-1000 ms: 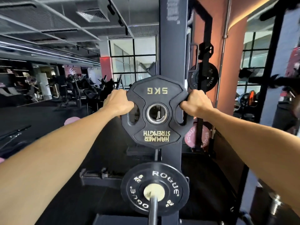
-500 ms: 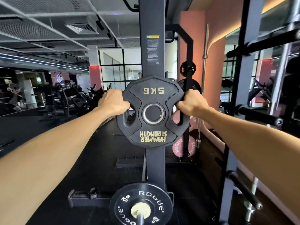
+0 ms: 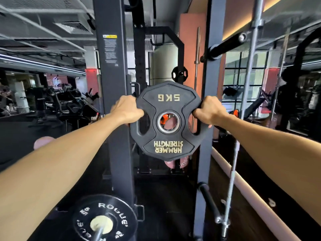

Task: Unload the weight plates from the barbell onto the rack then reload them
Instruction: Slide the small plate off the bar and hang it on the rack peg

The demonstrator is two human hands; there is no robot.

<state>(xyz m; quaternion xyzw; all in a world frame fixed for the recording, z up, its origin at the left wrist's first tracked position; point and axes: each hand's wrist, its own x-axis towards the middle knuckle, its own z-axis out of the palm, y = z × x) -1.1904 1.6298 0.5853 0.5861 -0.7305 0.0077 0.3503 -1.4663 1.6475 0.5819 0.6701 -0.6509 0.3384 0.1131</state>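
Note:
I hold a black 5 kg Hammer Strength plate (image 3: pixel 168 134) out in front of me at arm's length, upright and upside down, free of any bar. My left hand (image 3: pixel 127 109) grips its left handle slot and my right hand (image 3: pixel 209 110) grips its right one. Through the centre hole I see only background. Low at the left, a black Rogue plate (image 3: pixel 119 218) sits on the barbell sleeve (image 3: pixel 99 231). The held plate hangs between two dark rack uprights (image 3: pixel 112 84), (image 3: pixel 211 84).
A black storage peg (image 3: pixel 209 200) juts from the right upright low down, and another peg (image 3: pixel 224 46) sticks out high up. A small plate (image 3: pixel 179 74) hangs on the far rack. Pink plates (image 3: pixel 175 163) sit behind. A steel bar (image 3: pixel 232 180) leans at right.
I have turned right with the plate in both hands. It now sits between the two uprights instead of in front of the left one, and the Rogue plate has slid to the lower left.

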